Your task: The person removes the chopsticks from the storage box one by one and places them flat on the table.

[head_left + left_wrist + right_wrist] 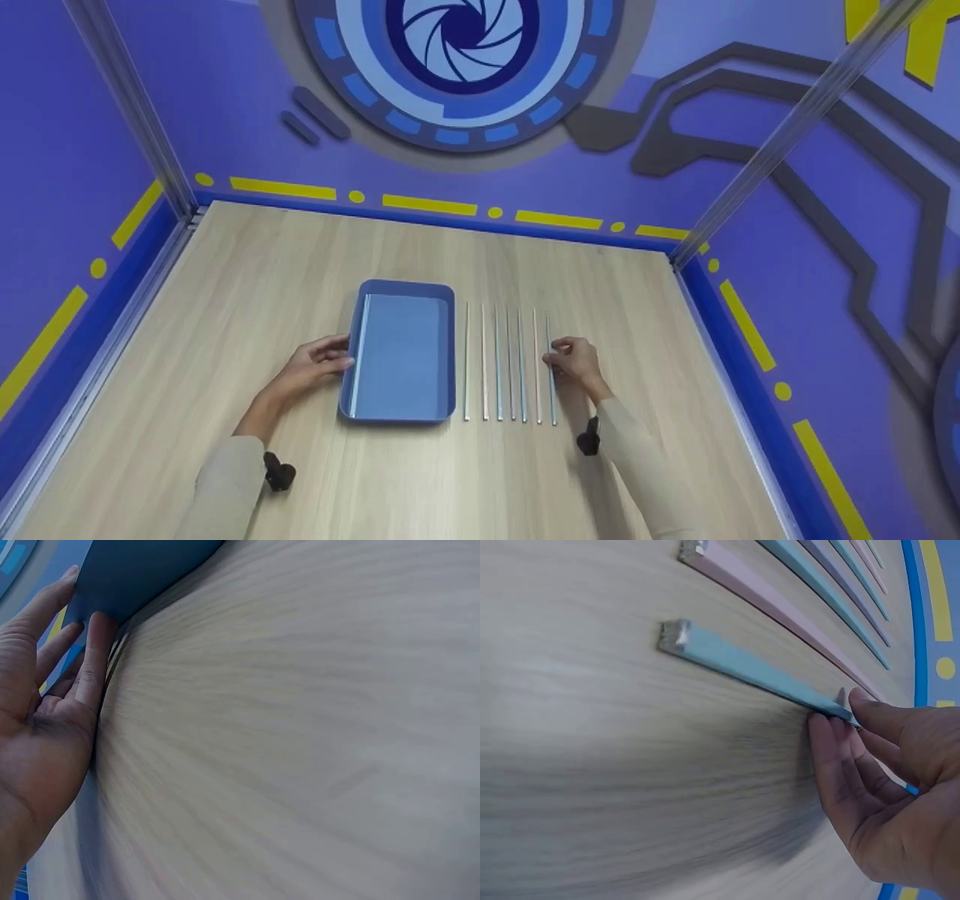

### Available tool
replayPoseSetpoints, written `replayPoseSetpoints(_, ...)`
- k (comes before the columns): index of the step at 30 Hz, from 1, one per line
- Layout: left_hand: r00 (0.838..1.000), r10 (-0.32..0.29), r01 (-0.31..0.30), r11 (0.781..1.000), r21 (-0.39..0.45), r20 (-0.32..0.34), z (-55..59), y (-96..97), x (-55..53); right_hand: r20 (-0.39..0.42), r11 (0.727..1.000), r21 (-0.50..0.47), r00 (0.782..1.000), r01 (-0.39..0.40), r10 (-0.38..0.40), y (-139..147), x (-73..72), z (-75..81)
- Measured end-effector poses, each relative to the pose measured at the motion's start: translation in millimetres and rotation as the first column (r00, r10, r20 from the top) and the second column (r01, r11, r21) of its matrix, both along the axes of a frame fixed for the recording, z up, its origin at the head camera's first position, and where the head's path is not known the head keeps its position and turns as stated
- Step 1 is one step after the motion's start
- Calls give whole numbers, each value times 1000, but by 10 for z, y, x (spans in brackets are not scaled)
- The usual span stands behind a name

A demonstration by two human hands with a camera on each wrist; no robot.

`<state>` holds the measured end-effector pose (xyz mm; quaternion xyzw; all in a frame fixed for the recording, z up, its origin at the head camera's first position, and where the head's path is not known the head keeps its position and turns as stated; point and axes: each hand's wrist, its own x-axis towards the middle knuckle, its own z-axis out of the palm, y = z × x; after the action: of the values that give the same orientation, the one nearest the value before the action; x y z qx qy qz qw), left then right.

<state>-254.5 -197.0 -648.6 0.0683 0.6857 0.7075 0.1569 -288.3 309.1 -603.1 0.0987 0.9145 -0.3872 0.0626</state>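
A row of several slim pastel chopsticks (498,367) lies side by side on the wooden table, to the right of a blue rectangular tray (450,360). At the row's right end, my right hand (577,361) pinches a light blue chopstick (742,667) between thumb and fingers; its silver-tipped end points toward me. My left hand (311,364) touches the tray's left wall, fingers fairly straight in the left wrist view. Along that wall, inside the tray, runs a pale thin strip (361,352); I cannot tell whether it is a chopstick.
The wooden table (247,300) is bounded by blue-purple panels (420,165) at the back and sides. Metal posts (135,97) rise at the back corners. A pink chopstick (772,607) lies close beside the pinched one.
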Motion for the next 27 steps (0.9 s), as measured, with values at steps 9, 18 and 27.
replayPoseSetpoints(9, 1000, -5, 5, 1000, 0, 3, -4, 6, 3, -22, 998, -10, 998, -54, 54, -128, -97, 228)
replayPoseSetpoints(18, 1000, 17, -17, 1000, 17, 15, 9, 3, -11, -86, 967, -39, 965, -250, 246, -750, -264, 458)
replayPoseSetpoints(27, 1000, 24, -24, 1000, -8, 15, 3, 50, 22, -154, 885, -107, 887, -454, 436, -1649, -417, 550)
